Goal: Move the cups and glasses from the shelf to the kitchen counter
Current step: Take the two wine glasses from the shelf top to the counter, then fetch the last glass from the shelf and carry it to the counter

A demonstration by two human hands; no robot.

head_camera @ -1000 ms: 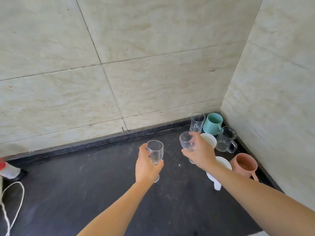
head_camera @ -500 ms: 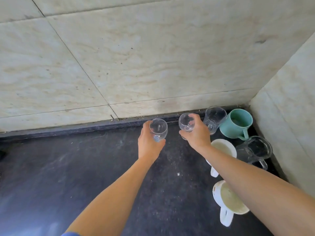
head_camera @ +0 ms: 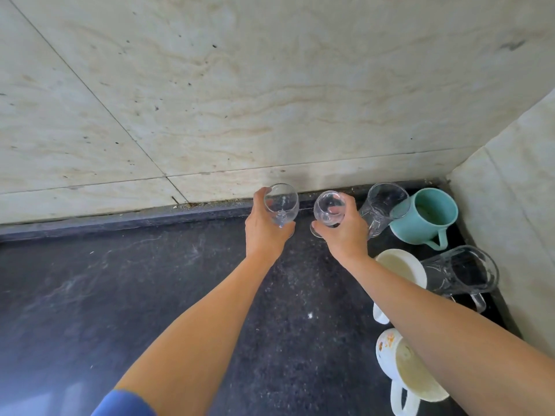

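Two stemmed glasses are in your grip, one per hand. Your left hand (head_camera: pixel 265 232) is wrapped around the left wine glass (head_camera: pixel 281 204), and your right hand (head_camera: pixel 345 234) is closed on the right wine glass (head_camera: pixel 329 209), both low over the dark counter (head_camera: pixel 120 295) near the tiled back wall (head_camera: pixel 240 85). Just beside your right hand, toward the corner, stands a clear tumbler (head_camera: pixel 383 208), with the teal mug (head_camera: pixel 426 217) touching it. Nearer you than the teal mug sit a glass mug (head_camera: pixel 459 273) and a white mug (head_camera: pixel 402 265), partly hidden by your right forearm. Nearest you is a flowered white mug (head_camera: pixel 402 373).
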